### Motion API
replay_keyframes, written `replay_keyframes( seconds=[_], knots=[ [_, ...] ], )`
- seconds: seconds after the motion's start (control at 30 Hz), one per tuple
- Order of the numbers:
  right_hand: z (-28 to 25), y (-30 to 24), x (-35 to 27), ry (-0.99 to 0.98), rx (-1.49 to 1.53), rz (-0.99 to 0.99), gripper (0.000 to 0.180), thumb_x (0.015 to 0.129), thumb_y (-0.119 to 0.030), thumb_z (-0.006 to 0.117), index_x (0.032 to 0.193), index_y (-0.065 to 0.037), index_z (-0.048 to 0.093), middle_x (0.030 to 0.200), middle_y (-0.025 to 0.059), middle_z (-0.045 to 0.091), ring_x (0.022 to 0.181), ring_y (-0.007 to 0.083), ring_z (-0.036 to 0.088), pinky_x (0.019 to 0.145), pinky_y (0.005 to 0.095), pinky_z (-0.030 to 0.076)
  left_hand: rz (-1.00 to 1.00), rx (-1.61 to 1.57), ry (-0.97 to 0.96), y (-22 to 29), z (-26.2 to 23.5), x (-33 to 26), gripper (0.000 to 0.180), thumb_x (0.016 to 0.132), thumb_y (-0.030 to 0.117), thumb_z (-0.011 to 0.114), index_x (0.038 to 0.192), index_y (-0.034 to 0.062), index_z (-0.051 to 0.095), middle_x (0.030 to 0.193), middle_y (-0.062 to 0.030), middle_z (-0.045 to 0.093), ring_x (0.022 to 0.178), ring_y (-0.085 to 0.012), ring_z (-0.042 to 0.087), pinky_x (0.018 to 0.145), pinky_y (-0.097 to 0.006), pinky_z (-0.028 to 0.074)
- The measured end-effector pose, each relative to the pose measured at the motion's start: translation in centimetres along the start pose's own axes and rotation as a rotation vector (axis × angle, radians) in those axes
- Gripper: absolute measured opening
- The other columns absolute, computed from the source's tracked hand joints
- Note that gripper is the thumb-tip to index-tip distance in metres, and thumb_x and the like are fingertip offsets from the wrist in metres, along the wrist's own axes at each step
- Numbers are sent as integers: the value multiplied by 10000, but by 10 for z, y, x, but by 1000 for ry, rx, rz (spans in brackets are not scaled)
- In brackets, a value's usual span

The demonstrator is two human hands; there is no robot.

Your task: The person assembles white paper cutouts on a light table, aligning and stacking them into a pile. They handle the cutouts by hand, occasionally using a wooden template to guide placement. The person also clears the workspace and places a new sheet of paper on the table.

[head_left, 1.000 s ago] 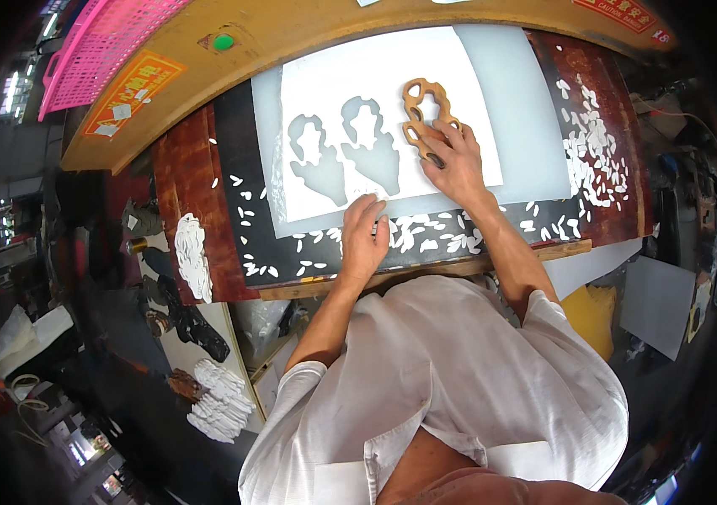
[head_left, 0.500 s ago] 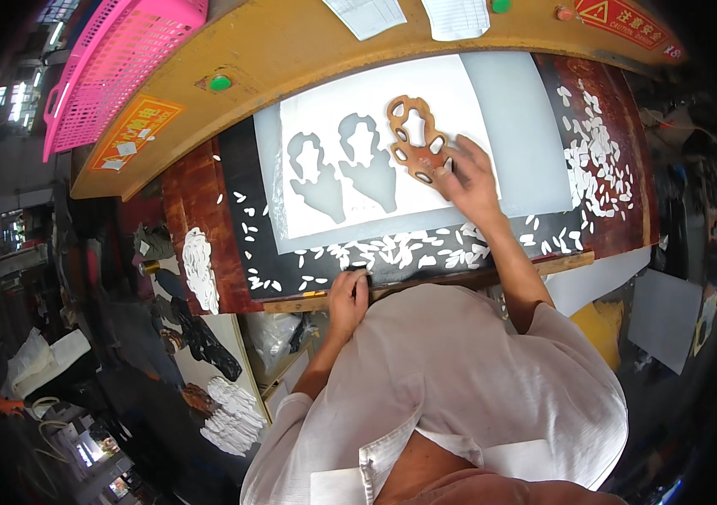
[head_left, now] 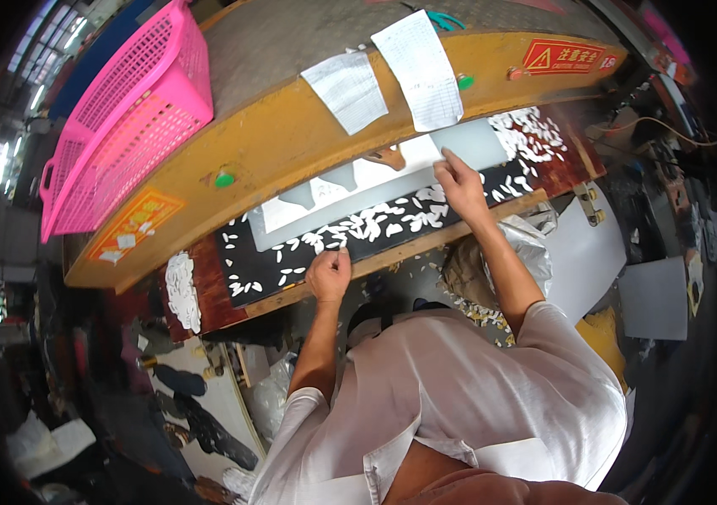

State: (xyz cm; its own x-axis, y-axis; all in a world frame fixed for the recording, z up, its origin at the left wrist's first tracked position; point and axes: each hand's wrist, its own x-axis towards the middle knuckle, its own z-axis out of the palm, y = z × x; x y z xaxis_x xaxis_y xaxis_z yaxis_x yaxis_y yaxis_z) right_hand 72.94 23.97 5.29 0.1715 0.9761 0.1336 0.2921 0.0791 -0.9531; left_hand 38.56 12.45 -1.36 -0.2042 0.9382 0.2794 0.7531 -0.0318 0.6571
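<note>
My right hand [head_left: 462,187] is over the right front part of the grey board [head_left: 476,147], its index finger stretched forward and nothing in its grip. A brown cutting die [head_left: 389,157] lies on the white sheet [head_left: 278,214], mostly hidden under the yellow-brown beam [head_left: 282,126]. Left of the die, the lower ends of two cut-out shapes [head_left: 341,178] show in the sheet. My left hand [head_left: 330,275] is closed at the table's front edge; whether its fingers hold anything is hidden. White oval scraps [head_left: 367,225] lie scattered on the black mat beyond it.
A pink basket [head_left: 135,126] stands on the beam at the left, and two papers [head_left: 419,71] hang from it. White pieces are stacked [head_left: 182,290] at the table's left end. More scraps [head_left: 535,135] lie at the right. A plastic bag [head_left: 522,252] is below the front edge.
My right hand has let go of the die and drawn back toward the board's front right. The beam now covers most of the sheet and die. My view has shifted; my left hand stays closed.
</note>
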Motion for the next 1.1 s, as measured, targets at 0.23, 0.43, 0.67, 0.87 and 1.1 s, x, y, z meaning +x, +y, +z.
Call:
replay_keyframes(
  seconds=[0.23, 0.43, 0.67, 0.87, 1.1],
  knots=[
    [59, -141, 223, 362, -103, -286, 615, 1073, -268, 617, 1574, 27, 418, 1142, 152, 739, 1018, 180, 664, 921, 339, 535, 35, -9, 22, -19, -11, 211, 392, 910, 338, 748, 633, 100, 605, 673, -106, 642, 678, -370, 648, 610, -503, 483],
    [146, -174, 157, 161, -347, 88, 389, 1024, -253, 623, 1287, 26, 687, 1155, 240, 748, 1048, 323, 724, 937, 427, 544, 63, 128, 85, -20, -158, 281, 309, 860, 349, 746, 653, 151, 631, 680, -106, 659, 656, -361, 665, 566, -499, 512],
    [234, -161, 98, 54, -513, -361, 239, 949, -256, 709, 829, -50, 732, 866, 177, 705, 903, 410, 652, 835, 507, 513, 54, 42, 58, -45, -177, 290, 403, 893, 358, 735, 628, 110, 559, 680, -116, 626, 682, -386, 643, 597, -541, 467],
    [243, -44, 97, 26, -581, -406, 262, 930, -260, 743, 775, -51, 708, 856, 140, 703, 900, 386, 622, 853, 493, 506, 94, 20, 80, -105, -73, 261, 368, 865, 330, 751, 646, 97, 568, 698, -114, 643, 721, -376, 659, 603, -534, 479],
    [198, 56, 29, -118, -626, -269, 187, 918, -264, 769, 900, -78, 782, 938, 101, 733, 954, 343, 646, 891, 455, 514, 40, -26, -9, -116, 5, 160, 365, 897, 230, 760, 640, 79, 549, 670, -99, 607, 674, -342, 630, 616, -472, 491]
  ],
)
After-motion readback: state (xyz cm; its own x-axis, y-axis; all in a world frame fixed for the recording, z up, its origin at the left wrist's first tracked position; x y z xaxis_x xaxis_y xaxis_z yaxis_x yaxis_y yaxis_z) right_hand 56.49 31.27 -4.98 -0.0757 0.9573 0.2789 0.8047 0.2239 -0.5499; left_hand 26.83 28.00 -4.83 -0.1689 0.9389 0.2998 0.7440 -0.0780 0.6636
